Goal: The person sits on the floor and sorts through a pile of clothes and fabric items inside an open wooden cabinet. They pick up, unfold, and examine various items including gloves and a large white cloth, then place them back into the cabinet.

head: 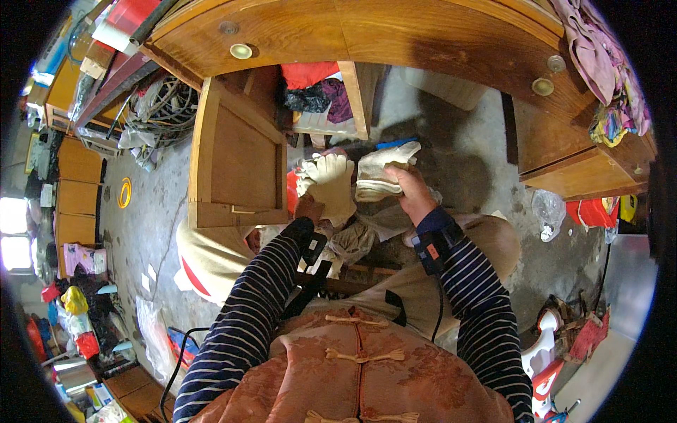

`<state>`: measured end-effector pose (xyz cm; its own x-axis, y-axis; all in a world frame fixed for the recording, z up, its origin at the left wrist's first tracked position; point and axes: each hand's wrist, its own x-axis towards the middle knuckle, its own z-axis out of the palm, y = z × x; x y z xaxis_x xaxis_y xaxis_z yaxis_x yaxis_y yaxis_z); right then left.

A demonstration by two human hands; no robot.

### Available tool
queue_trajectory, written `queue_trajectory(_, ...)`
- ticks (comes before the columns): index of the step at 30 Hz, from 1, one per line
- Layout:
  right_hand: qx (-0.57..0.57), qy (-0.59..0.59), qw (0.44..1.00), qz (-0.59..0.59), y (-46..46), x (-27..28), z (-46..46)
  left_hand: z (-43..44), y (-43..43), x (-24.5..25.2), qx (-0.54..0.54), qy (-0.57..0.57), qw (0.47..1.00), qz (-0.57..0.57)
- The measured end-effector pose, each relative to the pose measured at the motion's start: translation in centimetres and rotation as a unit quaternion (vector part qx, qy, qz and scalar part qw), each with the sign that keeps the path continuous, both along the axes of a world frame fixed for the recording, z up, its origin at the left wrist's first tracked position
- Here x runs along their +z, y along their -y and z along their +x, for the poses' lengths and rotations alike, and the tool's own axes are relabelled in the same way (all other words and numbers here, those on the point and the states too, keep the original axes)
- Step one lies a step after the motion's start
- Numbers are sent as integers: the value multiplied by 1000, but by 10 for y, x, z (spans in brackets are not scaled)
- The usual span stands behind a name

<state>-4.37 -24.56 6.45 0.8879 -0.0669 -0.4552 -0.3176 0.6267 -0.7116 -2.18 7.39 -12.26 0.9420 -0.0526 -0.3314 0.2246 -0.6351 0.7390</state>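
My left hand [309, 208] grips the cuff end of a bundle of white knit gloves [334, 182], whose fingers point up and away from me. To its right, my right hand [411, 189] holds a folded stack of off-white cloth [385, 172], perhaps more gloves, with the thumb on top. The two bundles are a short way apart. Below and between them lies a crumpled translucent plastic bag [353, 242]. Just beyond the hands, an open wooden compartment [360, 100] contains red cloth [309, 74], a black plastic bag [308, 99] and dark purple cloth [338, 100].
A wooden drawer [240, 158] stands on end close to my left hand. The wooden cabinet front [381, 34] with round knobs spans the far side. Coiled cables [166, 108] lie at the left. A clear plastic bag [548, 211] is on the concrete floor at right.
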Motion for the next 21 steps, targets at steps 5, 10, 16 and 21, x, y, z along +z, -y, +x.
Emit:
queue_trajectory(5,23,-15,1000,-15,1,7,-5,-2,7,43,-20,-2,991,135)
queue_trajectory(10,13,25,1000,-8,1,6,-7,-13,16,52,-12,35,982,184)
queue_trajectory(16,13,12,1000,-14,0,0,-1,-2,15,30,-73,-17,978,195)
queue_trajectory(21,3,26,1000,-5,0,4,-2,20,-19,17,-254,35,965,-59)
